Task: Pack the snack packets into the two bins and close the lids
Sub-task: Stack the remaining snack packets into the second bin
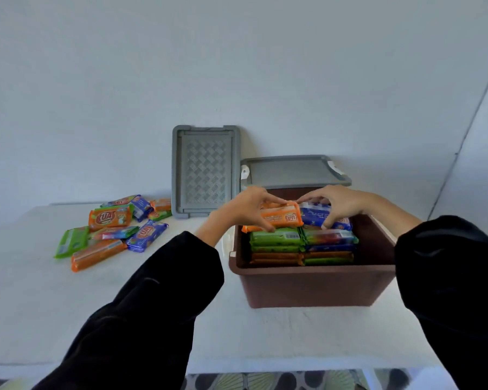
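A brown bin [310, 285] stands open on the white table, stacked with green, orange and blue snack packets [279, 239]. My left hand [248, 206] grips an orange packet [282, 218] over the top of the stack on the left side. My right hand [337, 202] holds a blue packet [316, 216] beside it on the right side. Behind the brown bin a second bin shows only its closed grey lid [293, 170]. A loose grey lid [204, 170] leans upright against the wall. Several loose packets [110, 229] lie in a heap at the table's left.
The white table [152, 319] ends in a front edge near the bottom of the view, with patterned floor [265, 381] below. A plain wall [237, 66] rises right behind the bins. Black sleeves cover both my forearms.
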A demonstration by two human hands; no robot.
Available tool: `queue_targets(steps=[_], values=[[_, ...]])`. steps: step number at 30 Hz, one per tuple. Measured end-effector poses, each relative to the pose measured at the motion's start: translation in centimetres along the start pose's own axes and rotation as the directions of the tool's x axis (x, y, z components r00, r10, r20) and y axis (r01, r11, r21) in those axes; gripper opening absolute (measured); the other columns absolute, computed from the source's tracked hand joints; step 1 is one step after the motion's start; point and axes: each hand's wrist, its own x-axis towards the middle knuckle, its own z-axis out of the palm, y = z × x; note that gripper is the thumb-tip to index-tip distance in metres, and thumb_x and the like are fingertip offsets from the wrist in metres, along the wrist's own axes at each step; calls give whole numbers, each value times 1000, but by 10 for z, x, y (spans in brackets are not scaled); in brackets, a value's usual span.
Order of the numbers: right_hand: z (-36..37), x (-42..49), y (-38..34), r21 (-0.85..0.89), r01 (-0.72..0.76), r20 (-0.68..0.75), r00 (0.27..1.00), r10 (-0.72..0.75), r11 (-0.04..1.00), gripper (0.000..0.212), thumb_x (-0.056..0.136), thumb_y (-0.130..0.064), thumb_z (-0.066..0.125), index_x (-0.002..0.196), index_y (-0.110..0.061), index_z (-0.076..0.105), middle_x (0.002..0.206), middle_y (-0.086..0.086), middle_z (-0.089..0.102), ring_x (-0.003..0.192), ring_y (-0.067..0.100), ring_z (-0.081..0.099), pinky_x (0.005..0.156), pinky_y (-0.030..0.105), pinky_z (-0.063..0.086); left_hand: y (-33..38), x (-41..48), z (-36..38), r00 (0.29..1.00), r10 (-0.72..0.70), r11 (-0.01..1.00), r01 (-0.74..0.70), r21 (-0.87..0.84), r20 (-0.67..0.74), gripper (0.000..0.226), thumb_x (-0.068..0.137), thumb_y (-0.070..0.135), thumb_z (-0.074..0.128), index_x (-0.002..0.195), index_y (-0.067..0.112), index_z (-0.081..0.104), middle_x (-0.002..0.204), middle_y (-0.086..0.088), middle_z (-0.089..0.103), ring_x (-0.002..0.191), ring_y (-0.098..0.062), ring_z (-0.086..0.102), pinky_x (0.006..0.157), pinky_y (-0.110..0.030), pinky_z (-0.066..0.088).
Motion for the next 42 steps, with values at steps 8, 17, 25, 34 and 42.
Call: queue_targets(steps=[8, 17, 25, 34, 42], values=[[31, -1, 31, -60, 17, -68, 997, -21, 998, 75, 69, -13, 77, 134, -28, 43, 127, -2, 48, 110, 13, 44, 90, 30, 45, -1, 21, 39, 996, -43, 999, 41, 27, 77, 66, 76, 28, 73, 136, 23, 46, 122, -9, 54, 113, -21, 47, 93, -27, 34], [43, 5, 39, -150, 24, -149, 988, -46, 988, 69, 74, -18, 75, 135, -31, 45, 123, 4, 31, 118, 18, 28, 103, 32, 34, -5, 19, 45, 1000, 14, 984, -15, 179, 6, 67, 70, 43, 76, 130, 27, 50, 131, -4, 34, 122, -18, 31, 95, -32, 39], [35, 6, 37, -138, 33, -87, 995, -46, 990, 69, 72, -17, 77, 134, -25, 47, 113, -1, 40, 108, 17, 44, 84, 23, 37, -8, 23, 44, 999, -17, 989, 12, 150, 33, 65, 70, 39, 77, 128, 27, 51, 124, -4, 45, 116, -19, 42, 85, -30, 39], [38, 4, 39, -114, 15, -108, 994, -28, 993, 65, 74, -19, 76, 133, -21, 49, 125, 6, 44, 116, 21, 43, 86, 23, 35, -5, 20, 47, 1000, 10, 983, -13, 181, 15, 62, 75, 37, 72, 131, 24, 49, 123, -4, 48, 115, -17, 44, 84, -27, 40], [22, 3, 17, 52, 46, -181, 983, -36, 998, 49, 81, -27, 69, 127, -17, 55, 119, 9, 61, 107, 21, 57, 82, 24, 41, -8, 8, 34, 989, -19, 998, 10, -64, -149, 49, 75, 39, 72, 117, 16, 62, 113, -6, 57, 99, -16, 56, 87, -33, 50]])
